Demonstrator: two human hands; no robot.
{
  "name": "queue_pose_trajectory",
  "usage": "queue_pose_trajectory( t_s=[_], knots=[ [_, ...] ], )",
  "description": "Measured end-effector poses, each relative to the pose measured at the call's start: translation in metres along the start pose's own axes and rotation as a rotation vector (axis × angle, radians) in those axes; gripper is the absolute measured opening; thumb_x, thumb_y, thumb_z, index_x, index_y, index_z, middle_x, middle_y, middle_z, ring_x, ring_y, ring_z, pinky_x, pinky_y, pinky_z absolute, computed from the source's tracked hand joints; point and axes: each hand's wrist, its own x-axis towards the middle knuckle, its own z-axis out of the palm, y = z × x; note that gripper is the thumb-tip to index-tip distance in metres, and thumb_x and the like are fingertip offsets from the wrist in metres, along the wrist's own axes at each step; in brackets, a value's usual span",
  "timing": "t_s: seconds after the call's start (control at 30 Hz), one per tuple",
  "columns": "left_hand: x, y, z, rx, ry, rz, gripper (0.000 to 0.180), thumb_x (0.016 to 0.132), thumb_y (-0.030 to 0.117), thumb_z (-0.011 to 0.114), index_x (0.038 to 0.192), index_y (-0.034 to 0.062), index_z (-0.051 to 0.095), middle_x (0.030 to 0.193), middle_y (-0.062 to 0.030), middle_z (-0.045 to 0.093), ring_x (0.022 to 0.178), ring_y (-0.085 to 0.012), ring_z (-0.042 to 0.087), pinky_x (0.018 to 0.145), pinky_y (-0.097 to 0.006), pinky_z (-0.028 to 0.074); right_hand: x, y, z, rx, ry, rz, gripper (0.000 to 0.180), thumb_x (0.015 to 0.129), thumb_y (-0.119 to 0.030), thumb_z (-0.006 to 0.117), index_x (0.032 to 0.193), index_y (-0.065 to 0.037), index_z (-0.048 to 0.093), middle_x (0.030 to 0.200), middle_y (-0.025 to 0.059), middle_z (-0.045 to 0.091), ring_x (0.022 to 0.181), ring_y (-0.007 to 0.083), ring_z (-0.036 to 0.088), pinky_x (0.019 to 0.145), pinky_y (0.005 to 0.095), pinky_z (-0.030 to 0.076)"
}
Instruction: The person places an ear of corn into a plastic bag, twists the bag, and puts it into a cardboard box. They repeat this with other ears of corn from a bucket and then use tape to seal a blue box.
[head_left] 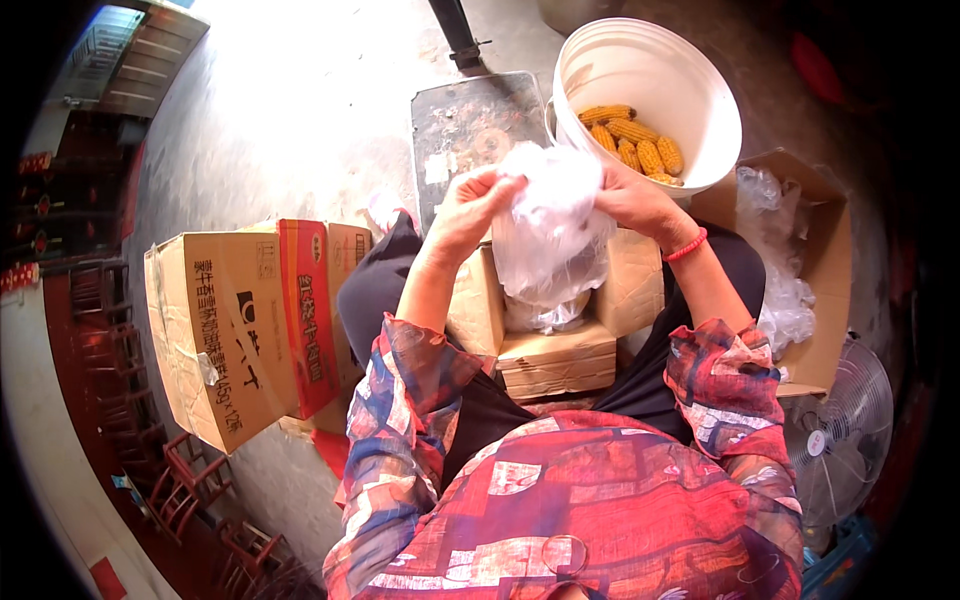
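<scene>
Both grips are closed on one thing: the left hand (468, 205) and the right hand (640, 205) hold a single clear plastic bag (555, 240) by its upper sides, the right fingertips partly hidden. It hangs over one open cardboard box (557, 362) between the knees, blocking much of its inside. Just beyond the right hand stands one white bucket (700, 110) with at least seven corn cobs (632, 131). Rightward: one bigger box (827, 290) holding crumpled plastic (785, 320), one fan (850, 430). Leftward: one large carton (225, 330).
</scene>
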Motion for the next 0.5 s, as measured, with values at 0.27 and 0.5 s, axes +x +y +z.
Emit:
queue_pose_trajectory(
  t_s=[0.27, 0.5],
  knots=[
    [0.004, 0.009, -0.026, -0.497, 0.398, 0.248, 0.014, 0.088, 0.012, 0.057, 0.100, 0.0063, 0.061, 0.093, -0.0027, 0.063, 0.083, -0.0124, 0.060, 0.069, -0.029, 0.052, 0.007, 0.003, -0.028, 0.175, 0.451, -0.044, 0.024, 0.090, -0.021, 0.054, 0.106, -0.004, 0.058, 0.077, -0.0027, 0.057, 0.070, 0.0022, 0.053, 0.064, 0.0180, 0.044],
    [0.007, 0.003, -0.036, -0.367, 0.398, 0.214, 0.024, 0.083, 0.007, 0.064, 0.106, 0.0041, 0.057, 0.096, -0.0037, 0.063, 0.088, -0.0130, 0.059, 0.072, -0.029, 0.050, 0.005, -0.014, 0.001, -0.051, 0.464, -0.164, 0.023, 0.090, -0.017, 0.054, 0.109, -0.004, 0.056, 0.087, -0.0027, 0.057, 0.079, 0.0054, 0.052, 0.073, 0.0202, 0.043]
  ],
)
